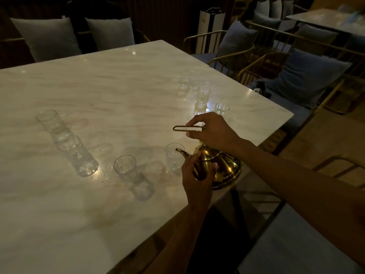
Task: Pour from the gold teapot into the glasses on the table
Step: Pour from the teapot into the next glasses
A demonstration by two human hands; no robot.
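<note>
We see a wide pale marble counter (110, 91) filling most of the dim view, with a seam running toward its far right corner. Behind it on the far side stand dark chairs with grey cushions (49, 38), and to the right a row of gold-framed chairs (254, 62) carrying blue cushions (308, 78).

At the near right edge of the counter we find the gold teapot (221, 169), tilted to the left, its curved spout (182, 152) pointing toward a glass. Our right hand (212, 129) sits above the pot, its fingers pinching the thin gold loop handle (187, 128). Our left hand (197, 175) comes up from below, its fingers curled round the front of the pot just under the spout, thumb on the right side.

The glasses lie scattered across the counter. The nearest glass (174, 158) stands upright just left of the spout, almost touching it. Left of that stands another glass (124, 165), with water droplets (102, 174) on the counter beside it. Farther left, two glasses (59, 131) stand close together, one behind the other. On the far right, three small glasses (203, 94) form a loose line beyond our right hand, the nearest of them partly hidden by it. We cannot tell in this light which glasses hold liquid.
</note>
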